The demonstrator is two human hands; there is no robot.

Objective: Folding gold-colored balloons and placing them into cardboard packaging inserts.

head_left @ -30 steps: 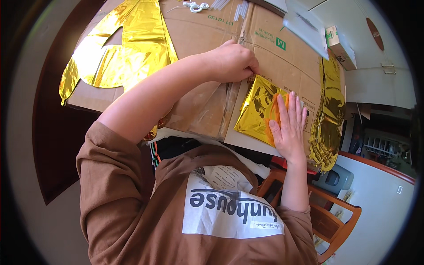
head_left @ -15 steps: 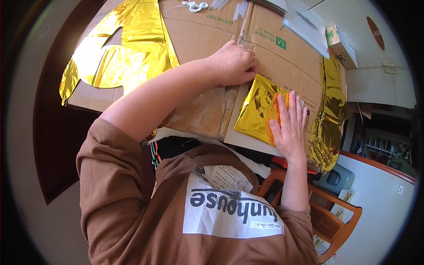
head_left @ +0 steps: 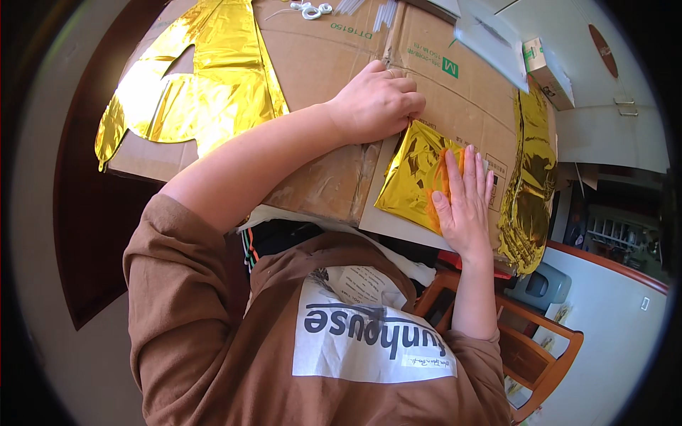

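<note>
A folded gold foil balloon (head_left: 406, 181) lies near the front edge of the flattened cardboard (head_left: 312, 85). At its far corner my left hand (head_left: 378, 101) is closed, fingers curled down in a pinch on the foil; the fingertips are partly hidden. My right hand (head_left: 465, 202) rests flat with fingers stretched out over the packet's right side. Beneath that palm, a crumpled orange piece (head_left: 435, 192) shows against the foil; most of it is covered.
A large flat gold foil balloon (head_left: 234, 92) spreads over the left. Another gold foil length (head_left: 529, 177) hangs over the right edge. White ribbon rolls (head_left: 311, 11) and clear straws (head_left: 386, 15) lie at the back. A small box (head_left: 547, 74) and a wooden chair (head_left: 540, 348) are to the right.
My left hand has shifted slightly to the right, its knuckles turned a little at the foil's far corner. My right hand stays flat in place.
</note>
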